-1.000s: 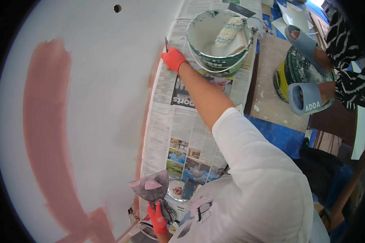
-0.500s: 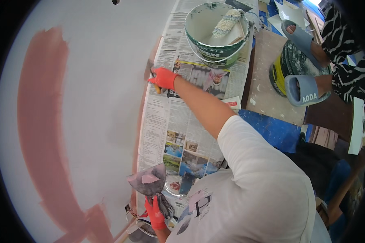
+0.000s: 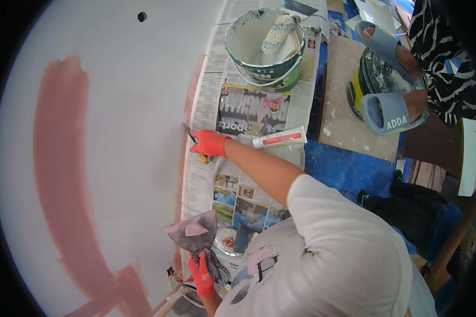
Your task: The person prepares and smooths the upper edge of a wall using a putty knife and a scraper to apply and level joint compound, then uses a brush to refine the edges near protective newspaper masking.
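My right hand (image 3: 210, 144), in an orange-red glove, grips a putty knife (image 3: 203, 157) with a yellowish handle. Its narrow dark blade meets the wall (image 3: 132, 132) along a strip of pink filler (image 3: 188, 111) beside the newspaper. Lower down, my left hand (image 3: 202, 276), gloved alike, is closed on a wide filling knife (image 3: 194, 233). A lump of pink filler (image 3: 197, 229) lies on that broad, smeared blade. Dark grey, crumpled-looking material hides part of its handle. A broad pink filler band (image 3: 63, 158) curves down the wall at left.
Newspaper (image 3: 201, 182) covers the surface along the wall. On it stand a green-and-white bucket (image 3: 264, 76) holding a paint roller (image 3: 278, 34), and a white tube (image 3: 280, 138). Another person's sandalled feet (image 3: 388, 113) rest on a lidded yellow-and-black bucket (image 3: 354, 95). A round tin (image 3: 226, 240) sits near my left hand.
My right hand has moved down along the wall edge with the putty knife, uncovering more of the white tube. The view has shifted slightly. My left hand stays nearly in place.
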A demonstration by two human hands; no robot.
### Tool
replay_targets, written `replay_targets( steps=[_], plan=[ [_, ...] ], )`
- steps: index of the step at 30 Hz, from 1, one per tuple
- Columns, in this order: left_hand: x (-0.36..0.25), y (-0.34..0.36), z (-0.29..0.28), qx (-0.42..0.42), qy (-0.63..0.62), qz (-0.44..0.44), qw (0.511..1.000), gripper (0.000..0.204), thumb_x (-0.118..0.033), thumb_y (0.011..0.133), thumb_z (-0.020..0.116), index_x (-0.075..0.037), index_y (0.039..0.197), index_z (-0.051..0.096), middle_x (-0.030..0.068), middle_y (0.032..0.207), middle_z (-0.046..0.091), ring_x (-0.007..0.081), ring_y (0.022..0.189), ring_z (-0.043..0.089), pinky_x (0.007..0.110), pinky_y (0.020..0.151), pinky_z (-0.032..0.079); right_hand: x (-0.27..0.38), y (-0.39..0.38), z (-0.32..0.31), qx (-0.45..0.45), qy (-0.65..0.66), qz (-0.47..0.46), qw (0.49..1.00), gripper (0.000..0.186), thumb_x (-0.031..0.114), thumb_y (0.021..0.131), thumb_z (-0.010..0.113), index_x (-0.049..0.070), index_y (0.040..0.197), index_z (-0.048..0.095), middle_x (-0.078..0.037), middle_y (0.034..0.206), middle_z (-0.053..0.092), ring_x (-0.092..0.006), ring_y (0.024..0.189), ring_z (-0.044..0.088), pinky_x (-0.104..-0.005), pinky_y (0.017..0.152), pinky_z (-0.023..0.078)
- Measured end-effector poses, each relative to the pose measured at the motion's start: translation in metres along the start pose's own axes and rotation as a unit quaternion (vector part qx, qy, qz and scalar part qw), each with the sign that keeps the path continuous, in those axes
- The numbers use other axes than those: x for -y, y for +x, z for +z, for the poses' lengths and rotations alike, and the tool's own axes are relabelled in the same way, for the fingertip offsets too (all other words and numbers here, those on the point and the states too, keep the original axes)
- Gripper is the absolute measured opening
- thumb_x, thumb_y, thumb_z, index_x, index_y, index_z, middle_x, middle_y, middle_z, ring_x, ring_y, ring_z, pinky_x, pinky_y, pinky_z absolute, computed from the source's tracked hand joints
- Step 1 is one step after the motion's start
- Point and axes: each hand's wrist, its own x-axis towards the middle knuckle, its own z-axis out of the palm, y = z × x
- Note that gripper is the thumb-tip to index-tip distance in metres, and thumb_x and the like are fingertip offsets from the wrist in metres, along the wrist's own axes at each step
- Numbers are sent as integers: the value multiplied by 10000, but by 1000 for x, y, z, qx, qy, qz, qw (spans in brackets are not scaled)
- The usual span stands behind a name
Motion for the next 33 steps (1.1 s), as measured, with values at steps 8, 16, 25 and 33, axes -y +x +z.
replay_targets(
  steps=[8,16,25,33],
  plan=[
    [-18,-8,16,-71,-145,-87,983,386,-67,948,520,39,1317,475,178,1318,485,267,1175,500,344,993,405,22,77,-136,-300,-14,54,952,511,377,850,543,96,1276,530,-225,1157,638,-343,1037,640,-444,882,499],
    [-11,-17,18,-101,-91,-48,990,434,-100,954,558,87,1318,411,145,1231,524,196,1108,518,309,966,410,-15,147,-195,-199,-256,-75,943,447,207,829,598,89,1259,570,-261,1248,567,-347,1029,642,-382,871,527],
    [0,-14,15,-55,-50,-34,997,431,-82,957,539,77,1336,409,150,1262,514,212,1135,514,317,981,406,-4,63,-70,-77,-91,-33,992,441,275,868,646,-24,1175,545,-268,1012,651,-408,977,629,-430,830,499],
    [14,3,4,83,-166,71,980,499,-129,908,585,56,1342,421,170,1279,498,224,1092,544,303,920,433,-2,16,-28,17,-43,52,998,536,258,891,631,13,1340,470,-204,924,687,-322,881,667,-408,742,507]
  ],
)
